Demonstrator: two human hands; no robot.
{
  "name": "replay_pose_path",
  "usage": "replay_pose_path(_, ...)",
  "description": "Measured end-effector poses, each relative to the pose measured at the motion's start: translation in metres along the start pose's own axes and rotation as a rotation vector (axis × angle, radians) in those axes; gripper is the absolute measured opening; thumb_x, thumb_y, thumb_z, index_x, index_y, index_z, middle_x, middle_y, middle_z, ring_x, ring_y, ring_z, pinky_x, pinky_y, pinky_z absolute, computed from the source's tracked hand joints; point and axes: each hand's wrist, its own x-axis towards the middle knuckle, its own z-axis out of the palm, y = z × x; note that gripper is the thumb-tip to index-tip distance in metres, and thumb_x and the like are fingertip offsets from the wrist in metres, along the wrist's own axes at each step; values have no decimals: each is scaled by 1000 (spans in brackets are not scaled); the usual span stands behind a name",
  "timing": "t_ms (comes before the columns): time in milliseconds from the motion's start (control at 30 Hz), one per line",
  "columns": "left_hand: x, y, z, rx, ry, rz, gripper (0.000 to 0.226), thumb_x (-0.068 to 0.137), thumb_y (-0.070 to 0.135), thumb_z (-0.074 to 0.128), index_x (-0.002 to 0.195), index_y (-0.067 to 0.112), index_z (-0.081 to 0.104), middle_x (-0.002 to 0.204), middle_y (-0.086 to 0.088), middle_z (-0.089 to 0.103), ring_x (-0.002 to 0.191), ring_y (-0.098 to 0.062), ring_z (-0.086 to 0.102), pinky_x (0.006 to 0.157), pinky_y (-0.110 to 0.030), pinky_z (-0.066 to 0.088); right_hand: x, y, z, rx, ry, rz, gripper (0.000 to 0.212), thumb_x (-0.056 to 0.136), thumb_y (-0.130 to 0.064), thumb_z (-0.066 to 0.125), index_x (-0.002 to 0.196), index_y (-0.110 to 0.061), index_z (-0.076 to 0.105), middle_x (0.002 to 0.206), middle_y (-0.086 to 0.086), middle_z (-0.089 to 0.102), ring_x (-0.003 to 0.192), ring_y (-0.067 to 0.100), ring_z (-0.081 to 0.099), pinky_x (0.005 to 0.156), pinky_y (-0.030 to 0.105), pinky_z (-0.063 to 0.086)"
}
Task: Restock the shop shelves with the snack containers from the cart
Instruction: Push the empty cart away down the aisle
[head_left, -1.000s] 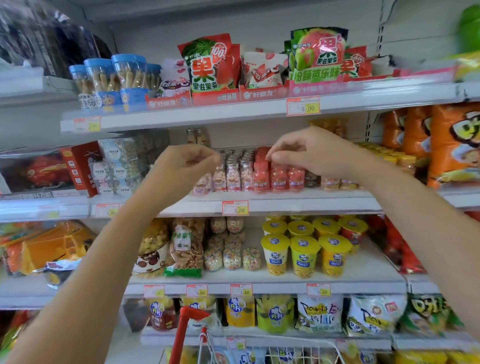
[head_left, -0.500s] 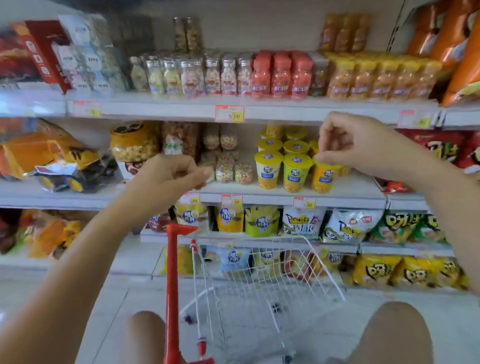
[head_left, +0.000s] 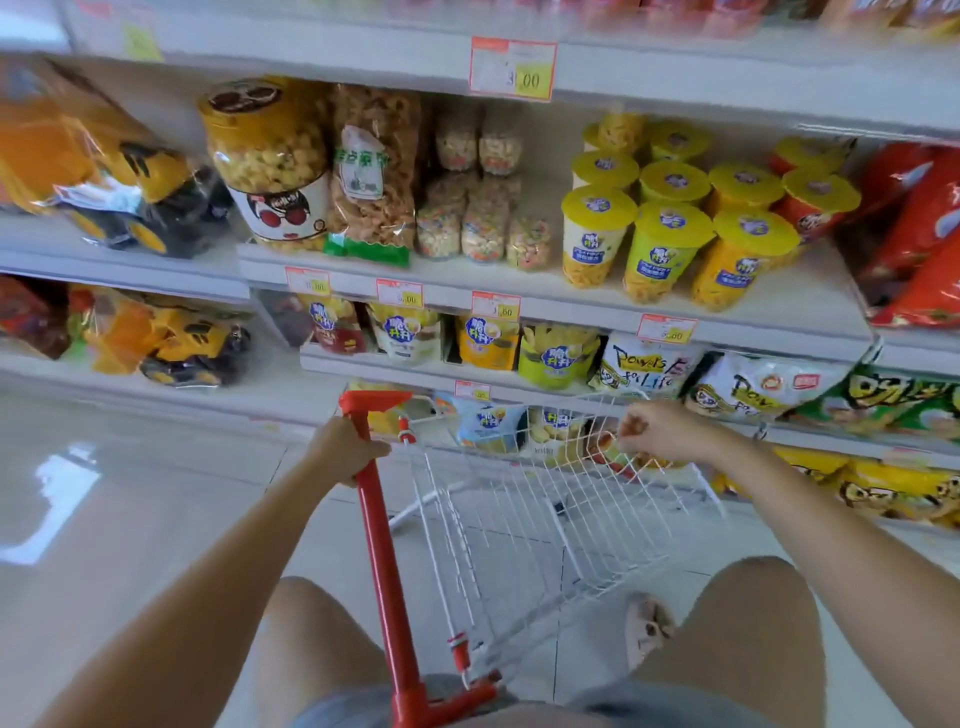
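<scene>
Head | cart (head_left: 382, 561): white wire basket, red frame | L hand (head_left: 345, 449) grips frame

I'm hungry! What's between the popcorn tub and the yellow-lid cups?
Head view: a clear snack bag, then small jars of colourful puffs.

The cart basket (head_left: 545, 519) is showing as thin white-coated metal wire, smooth and faintly shiny, while its red post (head_left: 382, 545) is gleaming like glossy plastic or paint; I cannot tell which. The floor tiles (head_left: 104, 493) are reflecting light off a polished glaze. The shelf boards (head_left: 779, 306) are looking matt white. The popcorn tub (head_left: 265, 156) and yellow-lidded cups (head_left: 597, 236) are showing clear, smooth plastic walls, the snack bag (head_left: 376, 171) is glinting as crinkled transparent film, and the price tags (head_left: 511, 67) are looking like flat paper.
</scene>
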Motion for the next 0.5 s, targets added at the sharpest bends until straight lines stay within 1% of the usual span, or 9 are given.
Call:
replay_pose_path(33,2,-1,4,-234,-23,-82,19,86,7,65,76,1,50,59,-12,54,36,-17,58,32,-26,48,8,-5,2,7,-25,0,10,90,-26,63,93,-16,62,91,0,65,75,12,58,62,23,44)
replay_pose_path(67,3,-1,8,-460,-44,-150,19,87,0,61,74,1,47,58,-13,51,30,-15,53,30,-26,46,15,-10,3,-1,-50,-6,9,90,-25,63,93,-17,61,89,-1,65,72,12,57,59,22,42)
replay_pose_path(100,1,0,10,-645,-46,-203,22,88,-4,57,70,1,46,53,-12,49,26,-13,50,30,-23,44,22,-17,3,-14,-74,-12,8,90,-26,63,92,-18,61,89,-1,65,70,11,57,57,21,41)
replay_pose_path(167,1,-1,11,-851,-6,-270,28,89,-4,57,65,4,45,38,-5,47,24,-9,44,29,-14,38,30,-35,0,-36,-115,-32,8,89,-28,64,89,-21,60,88,-4,64,69,8,56,59,22,41)
replay_pose_path(233,2,-5,2,-904,65,-300,29,87,1,62,63,6,47,31,1,45,24,-6,41,29,-12,32,34,-58,-4,-58,-173,-51,8,90,-28,63,89,-20,60,86,-3,63,68,6,54,60,23,41)
replay_pose_path(300,0,-16,-11,-905,120,-330,28,86,6,66,63,8,50,30,4,47,25,-4,40,30,-12,29,35,-84,-4,-51,-246,-58,10,90,-25,63,92,-15,62,88,1,65,68,9,55,62,25,44)
replay_pose_path(400,-11,-42,-35,-934,209,-447,26,85,12,68,63,9,52,30,6,49,26,-2,41,37,-17,31,35,-124,5,-98,-361,-82,9,89,-22,63,84,-15,59,83,3,64,66,13,59,58,24,42)
replay_pose_path(433,-16,-53,-44,-954,240,-491,26,84,13,68,63,9,53,33,5,51,28,-2,43,40,-18,32,35,-138,12,-107,-395,-91,12,88,-20,63,79,-17,57,81,3,63,66,15,60,57,24,41)
replay_pose_path(500,-24,-80,-61,-1023,303,-566,25,84,15,68,64,10,54,44,1,55,39,-6,48,45,-19,34,35,-168,28,-138,-473,-120,16,88,-18,62,74,-20,54,82,2,60,65,11,56,59,24,43)
